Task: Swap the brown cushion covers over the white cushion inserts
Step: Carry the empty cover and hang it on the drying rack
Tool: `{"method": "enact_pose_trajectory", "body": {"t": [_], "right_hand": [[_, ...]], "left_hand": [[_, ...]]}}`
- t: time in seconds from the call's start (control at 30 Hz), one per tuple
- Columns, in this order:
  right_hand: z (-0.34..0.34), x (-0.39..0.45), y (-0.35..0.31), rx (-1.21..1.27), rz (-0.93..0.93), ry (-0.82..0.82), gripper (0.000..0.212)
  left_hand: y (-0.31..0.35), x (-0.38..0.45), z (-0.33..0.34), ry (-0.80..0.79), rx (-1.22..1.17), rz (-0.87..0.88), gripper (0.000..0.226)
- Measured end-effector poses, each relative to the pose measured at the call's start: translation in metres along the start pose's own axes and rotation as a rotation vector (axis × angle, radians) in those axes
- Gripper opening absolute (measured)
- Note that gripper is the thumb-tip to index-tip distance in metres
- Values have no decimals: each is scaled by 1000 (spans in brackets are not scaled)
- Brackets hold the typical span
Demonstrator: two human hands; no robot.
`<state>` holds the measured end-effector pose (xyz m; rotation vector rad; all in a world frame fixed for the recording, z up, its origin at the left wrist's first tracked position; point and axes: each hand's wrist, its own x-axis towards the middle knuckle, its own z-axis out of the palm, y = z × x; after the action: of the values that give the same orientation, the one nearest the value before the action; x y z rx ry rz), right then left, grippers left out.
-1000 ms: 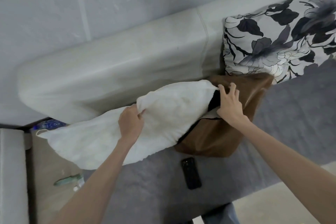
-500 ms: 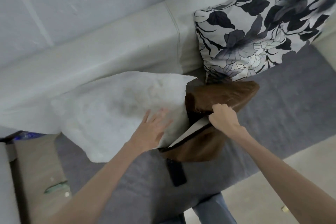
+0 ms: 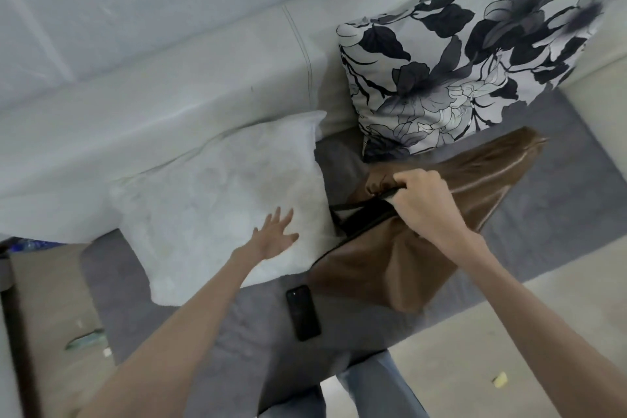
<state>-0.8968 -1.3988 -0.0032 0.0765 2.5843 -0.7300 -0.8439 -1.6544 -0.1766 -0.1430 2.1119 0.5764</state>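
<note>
A white cushion insert lies on the grey sofa seat, leaning against the pale backrest, fully out of the cover. My left hand is spread with straight fingers over its lower right part. To the right, the brown cushion cover hangs limp, its zip opening gaping toward the insert. My right hand grips the upper edge of that opening and lifts the cover off the seat.
A black-and-white floral cushion leans on the backrest at upper right. A black phone lies on the grey seat near its front edge. My jeans-clad legs show below. Beige floor at left holds small debris.
The insert has come fully out of the brown cover and dropped onto the seat. My left hand let go of it and opened. My right hand pulled the cover away to the right.
</note>
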Motion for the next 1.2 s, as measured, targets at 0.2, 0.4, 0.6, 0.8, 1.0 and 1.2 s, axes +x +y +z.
{"method": "enact_pose_trajectory", "body": {"t": [0.2, 0.4, 0.6, 0.8, 1.0, 1.2], "right_hand": [[-53, -15, -6, 23, -94, 84, 15], [-69, -27, -28, 47, -136, 38, 14], [-108, -51, -37, 19, -176, 129, 14], [-171, -89, -68, -27, -255, 330, 5], [-228, -122, -90, 140, -366, 612, 17], [-175, -143, -100, 212, -312, 504, 14]], "left_hand": [[47, -44, 52, -35, -213, 167, 79], [109, -68, 62, 61, -396, 266, 82], [127, -96, 44, 211, -400, 281, 49], [131, -136, 46, 175, -428, 262, 29], [94, -187, 74, 59, -602, 187, 42], [30, -255, 117, 278, -672, 27, 49]]}}
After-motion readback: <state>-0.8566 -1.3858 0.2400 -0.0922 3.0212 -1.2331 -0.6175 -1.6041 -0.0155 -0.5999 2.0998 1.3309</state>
